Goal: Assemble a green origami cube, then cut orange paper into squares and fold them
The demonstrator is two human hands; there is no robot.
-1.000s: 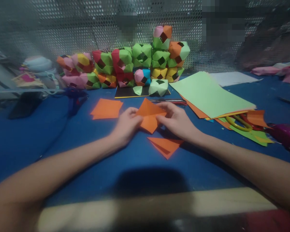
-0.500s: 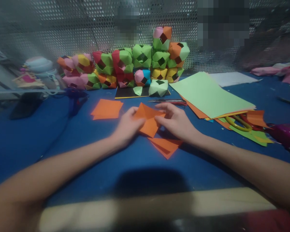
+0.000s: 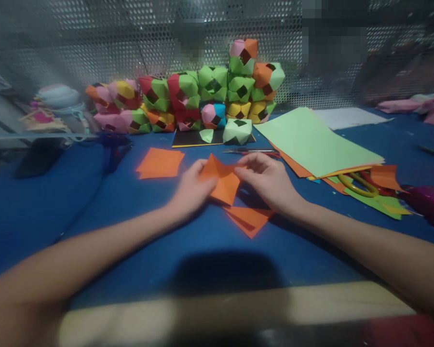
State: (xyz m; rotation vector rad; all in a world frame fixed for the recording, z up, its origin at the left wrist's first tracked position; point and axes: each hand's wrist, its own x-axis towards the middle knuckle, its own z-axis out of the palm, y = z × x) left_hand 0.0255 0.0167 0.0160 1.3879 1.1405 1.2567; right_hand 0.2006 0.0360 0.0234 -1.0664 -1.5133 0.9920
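Between my two hands is a creased square of orange paper (image 3: 224,185), lifted just above the blue table. My left hand (image 3: 195,188) grips its left side, thumb on top and the other fingers mostly hidden behind. On the opposite side, my right hand (image 3: 269,178) pinches the right corner between thumb and fingertips. Folded orange paper pieces (image 3: 251,220) lie on the table below the held sheet, nearer to me. To the left rests a small stack of orange squares (image 3: 161,163). A cutter knife (image 3: 255,152) lies just beyond my right fingers.
Stacked multicoloured folded-paper balls (image 3: 213,82) stand along a perforated metal panel (image 3: 104,53). At right are green paper sheets (image 3: 318,144), yellow-handled scissors (image 3: 358,185) and a purple object (image 3: 425,202). A dark blue tool with a cord (image 3: 112,149) sits at left.
My right thumb and fingers have shifted slightly right and toward the paper's corner, uncovering more of its right side. My left hand stays almost still.
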